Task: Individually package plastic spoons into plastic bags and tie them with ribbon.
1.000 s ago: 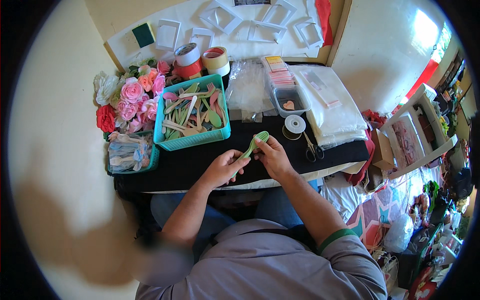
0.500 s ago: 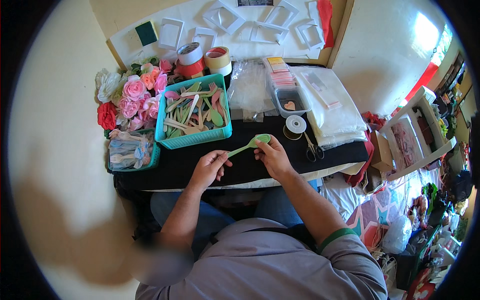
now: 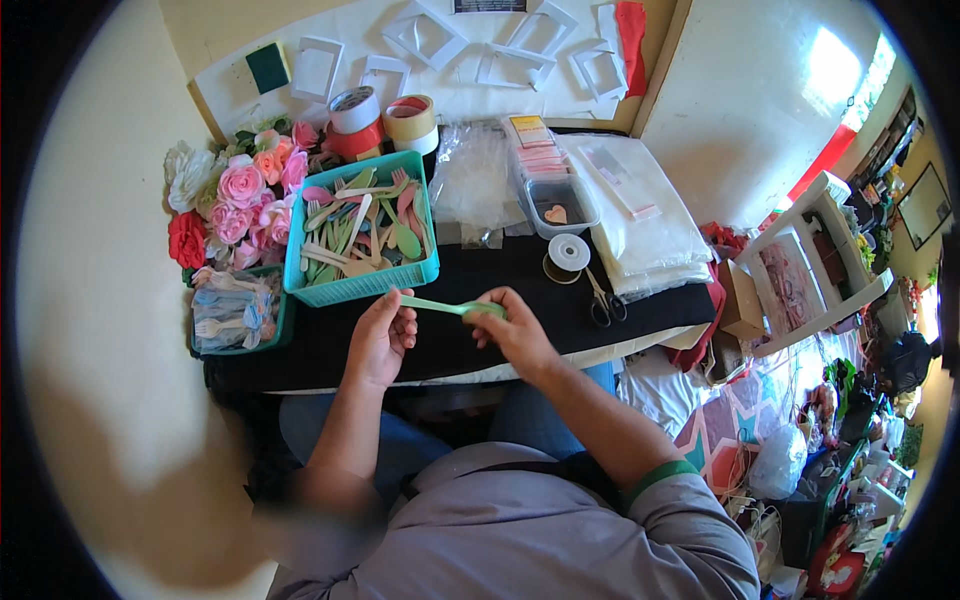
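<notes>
A light green plastic spoon point(image 3: 436, 304) is stretched level between my two hands, above the front of the black-covered table. My left hand point(image 3: 378, 338) pinches the end of its handle between thumb and finger, the other fingers curled. At the bowl end, my right hand point(image 3: 520, 335) has its fingers closed around the spoon, partly hiding the bowl. Just beyond my left hand stands a teal basket point(image 3: 362, 290) of mixed spoons and forks in green, pink, beige and white.
Left are artificial flowers point(image 3: 240, 187) and a smaller basket point(image 3: 238, 345) of wrapped cutlery. Tape rolls point(image 3: 409, 118) stand behind. To the right lie a clear tub point(image 3: 583, 205), a ribbon spool point(image 3: 569, 252), black-handled scissors point(image 3: 607, 308) and plastic bags point(image 3: 650, 240).
The spoon has turned: its handle end is now raised to the far left and its bowl is more covered by my right hand. The whole view has shifted slightly.
</notes>
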Available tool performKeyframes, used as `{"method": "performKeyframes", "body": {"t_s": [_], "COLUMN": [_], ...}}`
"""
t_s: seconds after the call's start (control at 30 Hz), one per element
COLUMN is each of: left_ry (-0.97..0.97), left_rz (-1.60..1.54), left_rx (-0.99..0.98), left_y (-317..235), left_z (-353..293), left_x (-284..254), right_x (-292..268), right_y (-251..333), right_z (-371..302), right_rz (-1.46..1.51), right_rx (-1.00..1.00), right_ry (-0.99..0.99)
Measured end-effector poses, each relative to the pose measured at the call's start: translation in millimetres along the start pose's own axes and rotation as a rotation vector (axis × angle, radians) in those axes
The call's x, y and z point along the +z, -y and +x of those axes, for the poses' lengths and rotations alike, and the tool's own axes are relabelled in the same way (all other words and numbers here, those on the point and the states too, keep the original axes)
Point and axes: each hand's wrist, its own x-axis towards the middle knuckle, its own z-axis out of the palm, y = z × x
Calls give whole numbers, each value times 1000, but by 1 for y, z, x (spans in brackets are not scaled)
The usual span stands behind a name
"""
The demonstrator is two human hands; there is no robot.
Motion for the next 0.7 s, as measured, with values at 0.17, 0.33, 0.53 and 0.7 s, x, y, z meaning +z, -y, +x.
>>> {"method": "performKeyframes", "body": {"t_s": [0.17,0.33,0.53,0.7], "left_ry": [35,151,595,767], "left_rz": [135,304,945,1193], "left_rx": [145,124,40,-174], "left_y": [8,7,-12,-20], "left_z": [-4,14,44,60], "left_x": [59,73,68,75], "right_x": [25,19,-21,-38], "right_y": [1,0,23,25], "right_z": [-18,-25,-6,6], "right_rz": [230,46,-188,-358], "right_rx": [-24,-24,-263,-291], "right_ry": [-113,-147,-205,-138]}}
